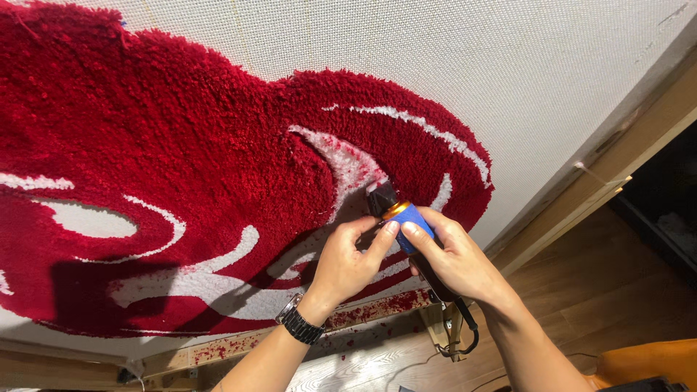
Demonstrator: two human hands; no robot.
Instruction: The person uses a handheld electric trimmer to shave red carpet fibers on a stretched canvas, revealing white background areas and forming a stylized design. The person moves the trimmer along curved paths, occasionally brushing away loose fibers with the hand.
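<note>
Pressing against the red tufted rug [181, 167], the blue trimmer [406, 218] sits enclosed in both hands' [450, 258] closed grip.

White woven backing cloth [552, 65] is stretched on a pale wooden frame [617, 163]. Loose red yarn fluff [363, 313] is scattered along the frame's lower rail. Brown wooden plank flooring [602, 305] and an orange object [646, 363] are seen at lower right.

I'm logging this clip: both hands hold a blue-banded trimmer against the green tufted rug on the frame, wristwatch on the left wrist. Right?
Not quite: the head view shows the rug is red with white lines, not green. Both the left hand and right hand hold the blue-banded trimmer against it, wristwatch on the left wrist.
</note>
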